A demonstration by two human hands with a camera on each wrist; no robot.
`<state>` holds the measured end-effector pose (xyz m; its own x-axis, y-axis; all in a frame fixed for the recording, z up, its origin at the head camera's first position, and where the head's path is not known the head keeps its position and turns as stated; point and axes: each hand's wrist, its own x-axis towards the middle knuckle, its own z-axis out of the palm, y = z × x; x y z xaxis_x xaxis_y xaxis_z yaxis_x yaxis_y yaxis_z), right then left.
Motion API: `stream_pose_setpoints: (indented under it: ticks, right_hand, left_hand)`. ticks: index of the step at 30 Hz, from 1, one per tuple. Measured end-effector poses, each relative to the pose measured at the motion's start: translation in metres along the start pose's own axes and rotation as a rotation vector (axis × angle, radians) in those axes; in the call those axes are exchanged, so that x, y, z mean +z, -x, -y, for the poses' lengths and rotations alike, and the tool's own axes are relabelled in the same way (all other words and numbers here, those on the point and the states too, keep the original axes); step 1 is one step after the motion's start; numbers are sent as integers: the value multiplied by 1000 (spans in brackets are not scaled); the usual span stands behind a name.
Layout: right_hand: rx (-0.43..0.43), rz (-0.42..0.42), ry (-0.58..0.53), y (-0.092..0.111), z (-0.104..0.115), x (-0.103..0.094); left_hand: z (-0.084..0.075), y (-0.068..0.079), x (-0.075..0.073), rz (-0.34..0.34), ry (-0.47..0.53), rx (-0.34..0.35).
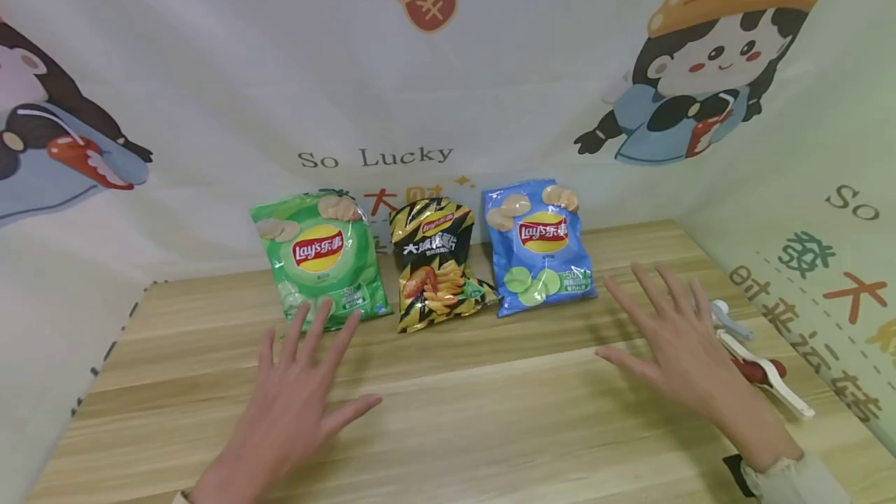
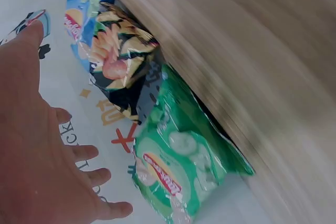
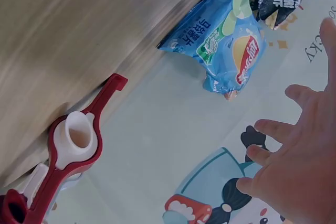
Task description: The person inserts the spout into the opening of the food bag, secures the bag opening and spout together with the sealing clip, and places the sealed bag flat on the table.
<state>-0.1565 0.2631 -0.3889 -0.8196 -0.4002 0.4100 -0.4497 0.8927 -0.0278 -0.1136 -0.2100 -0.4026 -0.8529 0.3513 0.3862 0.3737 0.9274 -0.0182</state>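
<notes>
Three chip bags lean against the back cloth: a green Lay's bag (image 1: pixel 318 259) on the left, a smaller black-and-gold bag (image 1: pixel 435 263) in the middle, a blue Lay's bag (image 1: pixel 539 247) on the right. My left hand (image 1: pixel 290 395), fingers spread, hovers in front of the green bag and holds nothing. My right hand (image 1: pixel 682 348), also spread and holding nothing, is to the right of the blue bag. In the right wrist view a red clip with a white spout (image 3: pixel 76 140) lies near the table's edge.
White and red clips (image 1: pixel 763 372) lie on the wooden table (image 1: pixel 490 426) beside my right hand. A printed cloth (image 1: pixel 280 61) hangs behind and along both sides. A small black patch (image 1: pixel 738 474) shows by the right sleeve.
</notes>
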Motion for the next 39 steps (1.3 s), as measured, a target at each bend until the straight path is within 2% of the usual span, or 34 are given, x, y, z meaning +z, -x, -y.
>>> stream_pose_setpoints:
  ticks: [5,11,15,20,23,29,34,39]
  right_hand:
    - [-5,18,-19,-8,-1,0]
    - [-3,28,-133,-19,0,3]
    - [31,53,-208,-29,1,2]
    - [69,65,-290,-43,2,2]
    - [74,62,-308,-53,2,3]
    - [100,98,-320,-73,5,10]
    - [126,126,-335,-85,8,15]
    - [146,143,-367,-88,4,19]
  left_hand:
    - [-7,-16,2,32,77,20]
    - [-22,-40,3,83,254,50]
    - [-33,-58,5,70,353,83]
    - [-44,-77,9,33,427,125]
    - [-48,-89,13,21,444,157]
    - [-53,-106,28,6,397,197]
    - [-61,-118,40,16,421,211]
    - [-74,-132,47,13,416,201]
